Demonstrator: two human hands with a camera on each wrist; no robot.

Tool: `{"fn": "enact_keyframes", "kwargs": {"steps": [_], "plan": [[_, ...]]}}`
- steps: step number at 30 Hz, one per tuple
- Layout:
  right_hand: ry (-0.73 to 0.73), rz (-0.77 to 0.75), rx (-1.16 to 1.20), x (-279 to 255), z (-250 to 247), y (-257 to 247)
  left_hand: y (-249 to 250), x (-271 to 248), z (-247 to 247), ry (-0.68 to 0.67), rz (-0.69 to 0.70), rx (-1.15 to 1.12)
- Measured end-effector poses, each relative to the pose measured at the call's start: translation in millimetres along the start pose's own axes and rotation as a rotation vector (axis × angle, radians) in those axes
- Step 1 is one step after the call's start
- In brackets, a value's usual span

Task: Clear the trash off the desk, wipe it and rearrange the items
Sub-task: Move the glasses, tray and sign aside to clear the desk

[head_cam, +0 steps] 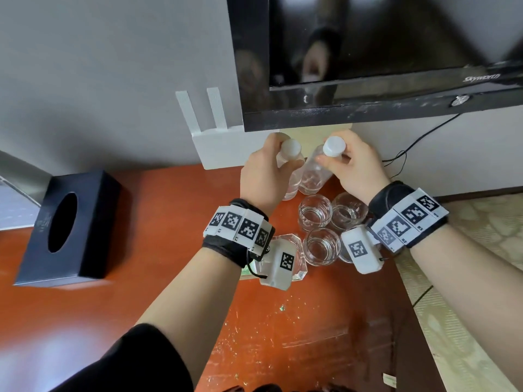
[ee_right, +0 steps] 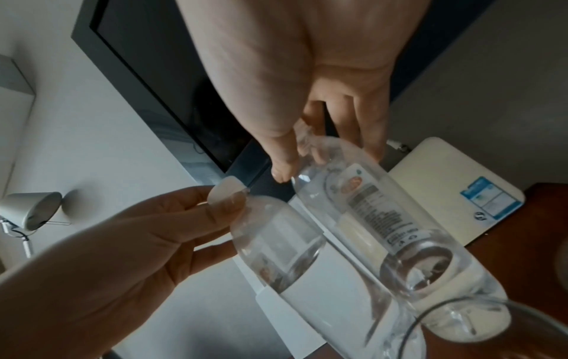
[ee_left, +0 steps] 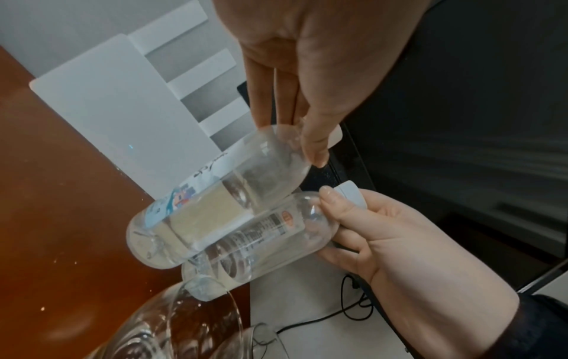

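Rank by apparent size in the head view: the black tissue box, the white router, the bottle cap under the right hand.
1. black tissue box, though it sits nearer the camera than the router, so true size is unsure.
2. white router.
3. bottle cap, held by the right hand.

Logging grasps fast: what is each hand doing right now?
Left hand: grips the left water bottle near its cap.
Right hand: grips the right water bottle near its cap.

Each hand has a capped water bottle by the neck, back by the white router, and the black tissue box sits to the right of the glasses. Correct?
Not quite: the head view shows the black tissue box on the left, across from the glasses. The rest stands: left hand and right hand each hold a capped bottle by the white router.
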State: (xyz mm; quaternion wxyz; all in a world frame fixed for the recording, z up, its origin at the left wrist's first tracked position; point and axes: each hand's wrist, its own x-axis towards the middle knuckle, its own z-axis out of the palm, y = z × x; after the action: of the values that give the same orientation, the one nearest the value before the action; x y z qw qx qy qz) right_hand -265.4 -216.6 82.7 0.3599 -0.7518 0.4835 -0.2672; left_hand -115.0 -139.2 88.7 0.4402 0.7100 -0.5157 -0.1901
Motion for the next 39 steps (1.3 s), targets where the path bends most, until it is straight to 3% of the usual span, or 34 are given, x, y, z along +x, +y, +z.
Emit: {"fn": "enact_keyframes", "kwargs": {"steps": [16, 24, 39], "plan": [[0.085, 0.11, -0.078, 21, -12, 46, -2, 27, 55, -0.152, -0.032, 0.012], [0.039, 0.127, -0.117, 21, -12, 55, -5, 27, 67, -0.206, -0.066, 0.057], [-0.027, 0.145, -0.199, 16, -16, 55, -7, 28, 68, -0.249, 0.008, 0.144]]}}
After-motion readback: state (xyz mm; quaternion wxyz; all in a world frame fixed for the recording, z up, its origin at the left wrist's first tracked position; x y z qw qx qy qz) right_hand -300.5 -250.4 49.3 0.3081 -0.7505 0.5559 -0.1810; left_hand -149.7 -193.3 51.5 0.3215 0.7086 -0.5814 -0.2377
